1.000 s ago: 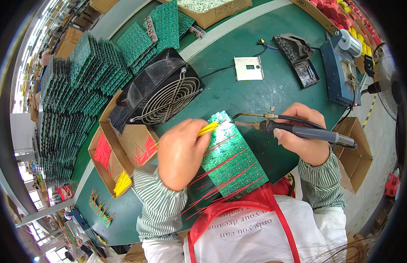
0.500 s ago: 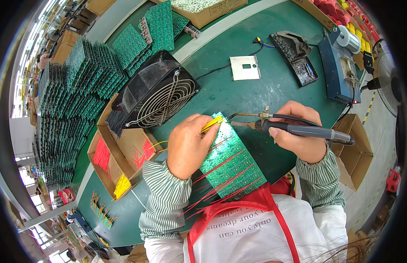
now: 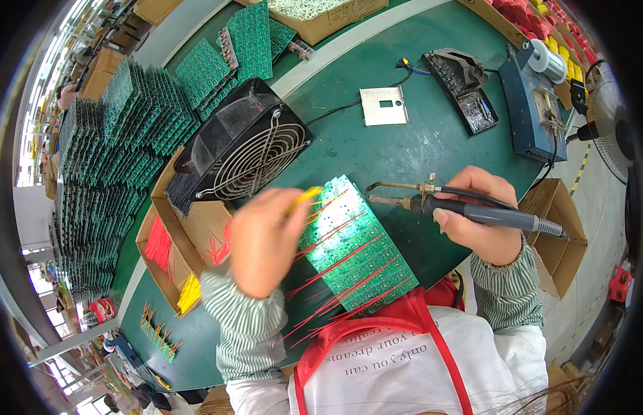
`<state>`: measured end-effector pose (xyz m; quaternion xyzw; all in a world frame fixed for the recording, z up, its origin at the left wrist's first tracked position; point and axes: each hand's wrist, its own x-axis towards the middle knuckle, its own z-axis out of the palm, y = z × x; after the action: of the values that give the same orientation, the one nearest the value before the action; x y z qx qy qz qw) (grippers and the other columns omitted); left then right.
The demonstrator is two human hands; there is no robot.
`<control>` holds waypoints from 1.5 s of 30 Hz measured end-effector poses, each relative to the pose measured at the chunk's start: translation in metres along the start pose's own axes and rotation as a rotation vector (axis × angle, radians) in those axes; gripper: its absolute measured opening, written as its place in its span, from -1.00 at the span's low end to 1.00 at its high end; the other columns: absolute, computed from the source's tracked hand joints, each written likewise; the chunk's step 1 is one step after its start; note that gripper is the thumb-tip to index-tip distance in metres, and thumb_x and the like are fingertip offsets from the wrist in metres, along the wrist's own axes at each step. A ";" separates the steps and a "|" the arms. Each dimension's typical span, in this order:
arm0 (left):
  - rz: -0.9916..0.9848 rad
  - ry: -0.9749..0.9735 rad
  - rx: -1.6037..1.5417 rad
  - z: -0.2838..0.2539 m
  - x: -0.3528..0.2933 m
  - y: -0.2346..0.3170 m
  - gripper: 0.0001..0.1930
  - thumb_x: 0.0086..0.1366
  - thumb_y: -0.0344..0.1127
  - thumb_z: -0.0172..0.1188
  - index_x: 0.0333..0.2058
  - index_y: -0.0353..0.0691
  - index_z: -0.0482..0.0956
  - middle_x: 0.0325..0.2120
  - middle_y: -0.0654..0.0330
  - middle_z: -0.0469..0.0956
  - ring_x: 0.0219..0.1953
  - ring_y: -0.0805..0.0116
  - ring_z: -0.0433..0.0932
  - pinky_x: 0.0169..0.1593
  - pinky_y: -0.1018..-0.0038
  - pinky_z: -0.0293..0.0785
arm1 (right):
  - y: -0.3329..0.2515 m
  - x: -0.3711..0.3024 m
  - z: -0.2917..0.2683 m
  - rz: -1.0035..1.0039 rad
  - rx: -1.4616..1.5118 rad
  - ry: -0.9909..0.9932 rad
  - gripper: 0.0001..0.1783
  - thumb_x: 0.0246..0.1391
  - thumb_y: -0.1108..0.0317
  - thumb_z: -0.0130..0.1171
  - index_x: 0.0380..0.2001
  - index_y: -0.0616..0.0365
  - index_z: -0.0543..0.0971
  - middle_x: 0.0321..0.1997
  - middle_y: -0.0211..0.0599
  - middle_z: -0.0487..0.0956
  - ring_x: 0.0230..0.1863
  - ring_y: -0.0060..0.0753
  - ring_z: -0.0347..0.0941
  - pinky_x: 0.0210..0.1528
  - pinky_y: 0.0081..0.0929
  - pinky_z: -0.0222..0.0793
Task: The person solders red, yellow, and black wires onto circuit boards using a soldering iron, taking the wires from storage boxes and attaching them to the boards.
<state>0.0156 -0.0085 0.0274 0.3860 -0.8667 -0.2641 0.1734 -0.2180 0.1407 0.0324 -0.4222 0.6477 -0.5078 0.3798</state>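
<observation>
A green circuit board panel lies in front of me, its near end against my red apron. Red wires stick out from its left side in several rows. My left hand, slightly blurred, is closed on a small bundle of yellow wires just left of the board's far corner. My right hand grips a soldering iron with a dark handle and a thin brass feed tube along its top. The iron's tip points left and is a little off the board's far right edge.
A black fan stands beyond my left hand, next to a cardboard box of red and yellow wires. Stacked circuit boards fill the far left. A blue soldering station with a solder spool and a black tray stand far right.
My left hand has moved left, away from the board's far corner, with the yellow wires. The soldering iron has shifted slightly right, off the board.
</observation>
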 end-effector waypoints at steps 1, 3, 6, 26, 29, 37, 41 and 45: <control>0.010 0.148 0.152 -0.010 -0.007 -0.005 -0.88 0.08 -0.36 0.26 -0.40 -0.27 0.59 -0.52 0.08 0.54 -0.50 0.12 0.52 -0.41 0.33 0.41 | -0.001 -0.002 0.001 -0.036 -0.011 -0.008 -0.79 -0.19 0.41 0.30 -0.47 0.28 0.52 -0.55 -0.40 0.55 -0.51 -0.70 0.43 -0.45 -0.69 0.33; -0.129 0.256 0.318 -0.025 -0.022 -0.005 -0.87 0.06 -0.36 0.30 -0.38 -0.22 0.61 -0.51 0.10 0.58 -0.50 0.15 0.54 -0.39 0.36 0.44 | -0.001 -0.005 0.002 -0.085 -0.059 -0.030 -0.79 -0.20 0.41 0.31 -0.48 0.27 0.52 -0.58 -0.39 0.56 -0.54 -0.69 0.44 -0.48 -0.66 0.34; -0.228 0.048 0.142 -0.027 -0.047 0.006 -0.87 0.08 -0.37 0.29 -0.37 -0.22 0.61 -0.49 0.10 0.59 -0.50 0.15 0.54 -0.40 0.37 0.44 | -0.004 -0.013 0.010 -0.080 -0.082 -0.089 -0.80 -0.21 0.41 0.31 -0.49 0.27 0.53 -0.62 -0.38 0.54 -0.59 -0.67 0.44 -0.51 -0.65 0.34; -0.112 -0.098 -0.104 0.001 -0.060 -0.016 -0.88 0.08 -0.39 0.27 -0.44 -0.32 0.56 -0.56 0.09 0.49 -0.60 0.20 0.44 -0.51 0.38 0.34 | 0.003 -0.008 0.047 -0.103 -0.022 -0.254 -0.82 -0.19 0.44 0.30 -0.50 0.24 0.51 -0.65 -0.35 0.48 -0.64 -0.60 0.39 -0.57 -0.59 0.30; -0.107 -0.109 -0.094 0.001 -0.059 -0.016 -0.88 0.08 -0.39 0.27 -0.44 -0.32 0.56 -0.57 0.11 0.48 -0.62 0.21 0.43 -0.52 0.38 0.33 | 0.001 -0.007 0.046 -0.122 -0.053 -0.259 -0.81 -0.21 0.43 0.30 -0.50 0.23 0.51 -0.66 -0.34 0.48 -0.65 -0.58 0.40 -0.57 -0.58 0.30; -0.062 -0.026 -0.049 -0.014 -0.063 -0.027 -0.86 0.08 -0.39 0.28 -0.42 -0.33 0.57 -0.53 0.08 0.52 -0.55 0.20 0.49 -0.45 0.39 0.41 | 0.002 -0.009 0.040 -0.174 -0.075 -0.220 -0.80 -0.22 0.41 0.32 -0.51 0.23 0.51 -0.68 -0.34 0.50 -0.66 -0.58 0.42 -0.59 -0.59 0.32; -0.297 0.324 0.340 -0.039 -0.061 -0.013 -0.87 0.04 -0.39 0.30 -0.44 -0.30 0.58 -0.50 0.10 0.54 -0.46 0.15 0.52 -0.37 0.35 0.44 | 0.003 -0.011 0.036 -0.162 -0.069 -0.194 -0.80 -0.21 0.40 0.31 -0.51 0.23 0.51 -0.68 -0.35 0.50 -0.66 -0.60 0.42 -0.59 -0.60 0.31; -0.080 0.065 0.066 -0.012 -0.058 0.002 -0.88 0.04 -0.39 0.30 -0.43 -0.27 0.57 -0.51 0.10 0.52 -0.48 0.14 0.51 -0.40 0.35 0.42 | 0.003 -0.013 0.031 -0.161 -0.085 -0.170 -0.80 -0.21 0.40 0.32 -0.51 0.24 0.51 -0.67 -0.36 0.50 -0.64 -0.62 0.41 -0.58 -0.60 0.32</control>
<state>0.0582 0.0324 0.0326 0.4341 -0.8528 -0.2294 0.1779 -0.1851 0.1426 0.0237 -0.5301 0.5982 -0.4710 0.3733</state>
